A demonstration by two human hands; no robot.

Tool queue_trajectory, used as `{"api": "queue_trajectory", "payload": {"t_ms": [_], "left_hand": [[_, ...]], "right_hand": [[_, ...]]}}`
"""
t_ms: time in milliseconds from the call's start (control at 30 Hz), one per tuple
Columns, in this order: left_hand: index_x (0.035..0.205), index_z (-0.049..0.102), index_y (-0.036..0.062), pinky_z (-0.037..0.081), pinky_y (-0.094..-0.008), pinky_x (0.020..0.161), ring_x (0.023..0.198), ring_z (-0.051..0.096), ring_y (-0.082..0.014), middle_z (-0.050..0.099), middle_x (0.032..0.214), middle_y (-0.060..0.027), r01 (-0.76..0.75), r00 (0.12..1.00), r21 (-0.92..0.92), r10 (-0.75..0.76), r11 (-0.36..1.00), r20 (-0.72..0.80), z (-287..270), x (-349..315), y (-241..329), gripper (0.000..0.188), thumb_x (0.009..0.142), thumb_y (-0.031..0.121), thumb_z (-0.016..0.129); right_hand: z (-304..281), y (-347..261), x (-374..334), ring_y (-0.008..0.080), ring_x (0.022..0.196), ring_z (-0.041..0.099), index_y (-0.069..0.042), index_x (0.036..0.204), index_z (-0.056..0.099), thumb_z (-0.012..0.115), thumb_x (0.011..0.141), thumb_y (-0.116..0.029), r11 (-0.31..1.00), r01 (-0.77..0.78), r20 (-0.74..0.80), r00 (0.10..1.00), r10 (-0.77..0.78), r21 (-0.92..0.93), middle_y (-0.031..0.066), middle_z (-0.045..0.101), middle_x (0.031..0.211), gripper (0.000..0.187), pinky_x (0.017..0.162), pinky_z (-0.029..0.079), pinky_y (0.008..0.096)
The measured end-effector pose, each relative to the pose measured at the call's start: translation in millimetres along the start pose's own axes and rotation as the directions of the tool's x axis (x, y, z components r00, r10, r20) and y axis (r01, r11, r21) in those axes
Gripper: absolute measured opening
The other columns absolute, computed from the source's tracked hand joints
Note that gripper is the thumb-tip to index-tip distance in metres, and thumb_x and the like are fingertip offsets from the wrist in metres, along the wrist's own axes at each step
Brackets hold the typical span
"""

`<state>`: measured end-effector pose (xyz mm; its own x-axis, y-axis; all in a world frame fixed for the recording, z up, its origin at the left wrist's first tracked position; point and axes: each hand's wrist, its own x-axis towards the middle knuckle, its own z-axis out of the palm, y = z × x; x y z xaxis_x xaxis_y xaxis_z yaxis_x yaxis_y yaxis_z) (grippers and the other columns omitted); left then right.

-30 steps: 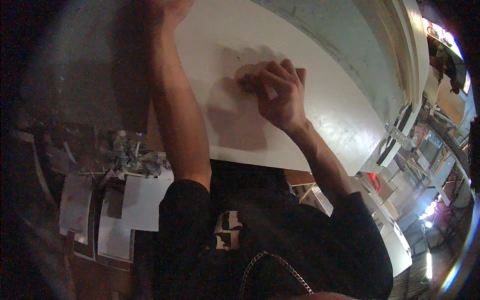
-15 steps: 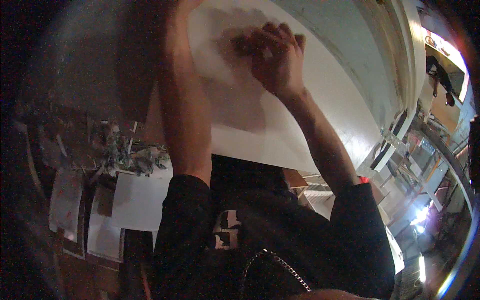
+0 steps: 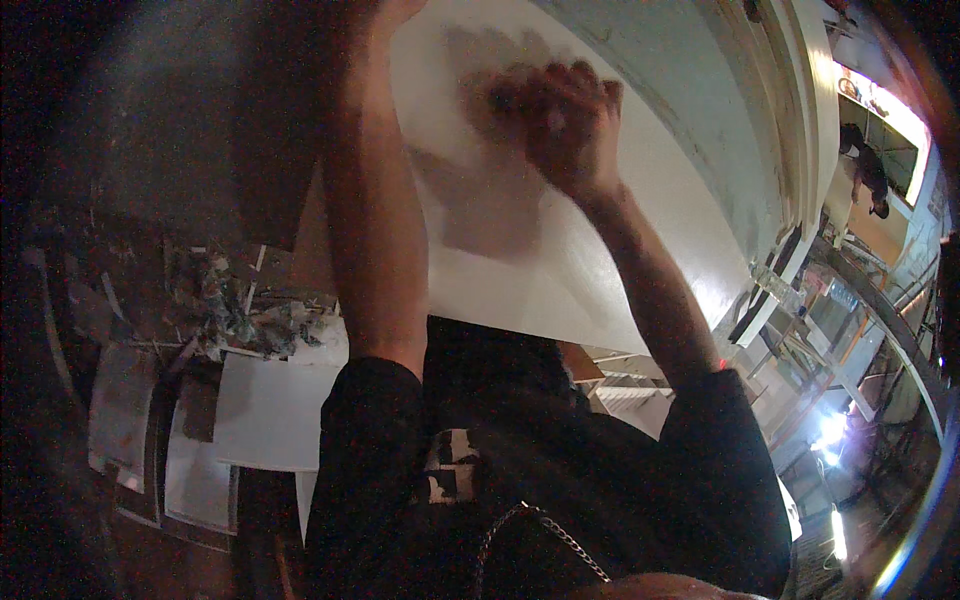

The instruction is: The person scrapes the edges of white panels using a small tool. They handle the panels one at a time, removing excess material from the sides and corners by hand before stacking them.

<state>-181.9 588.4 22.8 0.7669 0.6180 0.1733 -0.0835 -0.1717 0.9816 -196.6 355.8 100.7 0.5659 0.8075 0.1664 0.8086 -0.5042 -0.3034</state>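
A large white board (image 3: pixel 500 285) slants away in front of me, its near edge close to my body. Over it is my right hand (image 3: pixel 575 135), dark and a little blurred, with the fingers curled in and the thumb side to the left. A small pale spot shows at the hand; whatever the fingers hold, if anything, cannot be made out. The hand's shadow falls on the board just beside it. My left forearm (image 3: pixel 378 230) reaches straight up along the board's left side. Only the base of my left hand (image 3: pixel 400 10) shows, as the top edge cuts off its fingers.
Pale panels (image 3: pixel 265 410) stand at lower left, below a heap of crumpled scraps (image 3: pixel 260 315). A pale curved rim (image 3: pixel 800 130) runs beyond the board. Clear plastic bottles (image 3: pixel 780 288) lie at right. Another person (image 3: pixel 865 175) is far off by a bright opening. A glaring lamp (image 3: pixel 832 432) shines lower right.
My right hand has shifted slightly right and nearer to me over the board, its fingers still curled. The view has tilted a little; my left arm stays stretched out.
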Motion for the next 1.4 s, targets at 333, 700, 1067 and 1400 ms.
{"api": "queue_trajectory", "payload": {"t_ms": [333,700,1067,1400], "left_hand": [[0.107,0.064,0.0036,0.049,-0.0316,0.062,0.069,0.059,-0.0144,0.061,0.076,-0.004,0.093,0.995,-0.003,-0.093,0.996,0.044,-3.5,1.3,5.1,0.045,0.07,0.017,0.085],[0.103,0.064,0.003,0.051,-0.0335,0.068,0.075,0.061,-0.0162,0.064,0.083,-0.0066,0.099,0.994,-0.013,-0.098,0.995,0.055,7.3,-0.7,12.3,0.042,0.069,0.017,0.085],[0.104,0.065,0.0069,0.05,-0.0351,0.07,0.076,0.059,-0.0175,0.062,0.083,-0.0062,-0.002,1.0,0.162,0.0,0.987,0.009,2.2,-3.7,-8.3,0.05,0.066,0.028,0.088],[0.109,0.062,0.0037,0.053,-0.0359,0.073,0.082,0.065,-0.0196,0.066,0.09,-0.0107,0.072,0.996,-0.057,-0.069,0.996,0.055,4.9,-8.6,1.9,0.05,0.069,0.02,0.087]], "right_hand": [[1.6,1.5,19.4,0.0197,0.081,0.055,-0.02,0.088,0.072,0.065,0.073,-0.001,0.997,0.073,-0.017,0.997,-0.072,0.036,-0.0022,0.062,0.08,0.025,0.075,0.033,0.0348],[3.2,13.5,4.2,0.0231,0.091,0.057,-0.024,0.094,0.07,0.069,0.079,-0.031,0.998,0.051,0.05,0.998,-0.05,-0.037,-0.0006,0.066,0.095,0.017,0.072,0.037,0.0428],[-2.9,-1.0,-22.9,0.0224,0.083,0.058,-0.02,0.09,0.072,0.061,0.075,-0.002,0.994,0.086,0.019,0.996,-0.087,0.061,0.0,0.065,0.083,0.026,0.076,0.037,0.0363],[-8.8,-4.5,-78.8,0.0214,0.087,0.058,-0.023,0.099,0.07,0.07,0.072,-0.019,0.989,0.076,0.133,0.987,-0.094,0.128,-0.0034,0.067,0.094,0.027,0.075,0.037,0.0408]]}}
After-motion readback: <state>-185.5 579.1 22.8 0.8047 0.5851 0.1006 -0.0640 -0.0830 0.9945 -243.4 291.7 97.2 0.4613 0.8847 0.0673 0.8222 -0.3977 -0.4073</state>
